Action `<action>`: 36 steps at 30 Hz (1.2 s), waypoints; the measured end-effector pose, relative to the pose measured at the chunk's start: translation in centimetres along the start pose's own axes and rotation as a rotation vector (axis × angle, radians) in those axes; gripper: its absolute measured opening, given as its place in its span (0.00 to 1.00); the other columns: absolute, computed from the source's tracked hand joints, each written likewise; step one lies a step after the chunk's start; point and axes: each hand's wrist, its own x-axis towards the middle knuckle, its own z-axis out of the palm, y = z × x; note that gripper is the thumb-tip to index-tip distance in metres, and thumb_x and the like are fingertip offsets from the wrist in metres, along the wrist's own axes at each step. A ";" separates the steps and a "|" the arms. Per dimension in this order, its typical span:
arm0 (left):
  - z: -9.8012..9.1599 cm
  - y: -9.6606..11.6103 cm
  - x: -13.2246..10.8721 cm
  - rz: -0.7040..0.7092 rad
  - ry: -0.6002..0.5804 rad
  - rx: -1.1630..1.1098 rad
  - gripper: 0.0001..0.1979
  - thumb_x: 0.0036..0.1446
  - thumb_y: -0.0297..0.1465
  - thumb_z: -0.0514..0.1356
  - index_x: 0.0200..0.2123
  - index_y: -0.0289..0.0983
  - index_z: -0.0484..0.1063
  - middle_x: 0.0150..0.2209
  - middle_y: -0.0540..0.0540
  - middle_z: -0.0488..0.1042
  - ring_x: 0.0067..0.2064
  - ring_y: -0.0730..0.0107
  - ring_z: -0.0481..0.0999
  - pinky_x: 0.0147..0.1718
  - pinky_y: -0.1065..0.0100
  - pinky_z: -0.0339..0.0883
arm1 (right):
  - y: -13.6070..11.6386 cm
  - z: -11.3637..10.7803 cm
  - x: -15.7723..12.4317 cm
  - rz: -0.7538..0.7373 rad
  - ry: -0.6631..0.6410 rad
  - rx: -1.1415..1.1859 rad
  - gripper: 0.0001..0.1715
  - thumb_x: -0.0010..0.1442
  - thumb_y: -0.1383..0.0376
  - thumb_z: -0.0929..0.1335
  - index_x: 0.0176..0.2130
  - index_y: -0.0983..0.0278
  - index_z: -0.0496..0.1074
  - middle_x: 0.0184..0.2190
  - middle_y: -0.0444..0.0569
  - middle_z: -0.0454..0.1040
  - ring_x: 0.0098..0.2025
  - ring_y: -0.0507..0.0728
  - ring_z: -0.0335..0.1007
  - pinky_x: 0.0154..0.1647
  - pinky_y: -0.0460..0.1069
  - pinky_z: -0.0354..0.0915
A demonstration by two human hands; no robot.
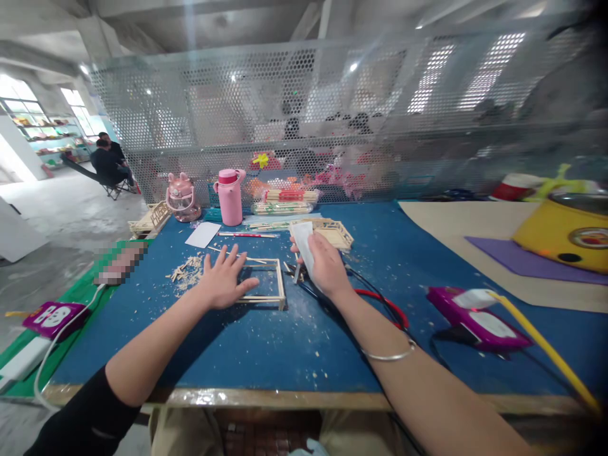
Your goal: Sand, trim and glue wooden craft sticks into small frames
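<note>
My left hand (223,278) lies spread over the left part of a small rectangular frame of thin wooden sticks (279,282), fingers apart; it hides that end of the frame. My right hand (327,263) is closed around a white, flat-sided object (304,244), just right of and above the frame. Its exact kind does not show. Beneath that hand, a small metal piece (297,273) and dark cables are partly hidden. Wood scraps (187,275) are heaped left of my left hand. Behind my right hand sits a shallow wooden stick tray (339,234).
Along the back stand a pink thermos (230,199), a pink clear jug (181,199) and bundled sticks (285,202). A white card (203,234) lies near them. At right are a purple device (477,320) with a yellow cable and a yellow pot (565,231). Perforated metal screens the back.
</note>
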 end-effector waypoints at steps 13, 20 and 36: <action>1.3 -0.8 0.5 0.018 -0.028 -0.015 0.40 0.54 0.56 0.35 0.63 0.36 0.44 0.66 0.40 0.39 0.65 0.47 0.40 0.55 0.37 0.42 | 0.6 0.5 -0.2 0.013 -0.025 -0.005 0.29 0.55 0.46 0.61 0.45 0.65 0.67 0.41 0.54 0.74 0.34 0.55 0.71 0.25 0.46 0.66; 1.5 -1.7 0.5 0.029 0.096 -0.211 0.33 0.59 0.49 0.40 0.62 0.38 0.48 0.65 0.40 0.43 0.65 0.48 0.41 0.55 0.38 0.42 | 0.4 0.9 -0.5 -0.001 -0.044 -0.012 0.27 0.56 0.48 0.60 0.45 0.64 0.68 0.41 0.54 0.74 0.34 0.56 0.71 0.25 0.47 0.67; 0.6 -3.2 -2.5 0.196 0.384 -0.704 0.05 0.50 0.32 0.60 0.29 0.37 0.68 0.31 0.48 0.73 0.32 0.71 0.72 0.34 0.69 0.67 | -0.3 0.4 -0.5 -0.104 0.037 -0.003 0.27 0.58 0.48 0.59 0.47 0.63 0.67 0.43 0.54 0.73 0.35 0.55 0.71 0.27 0.48 0.67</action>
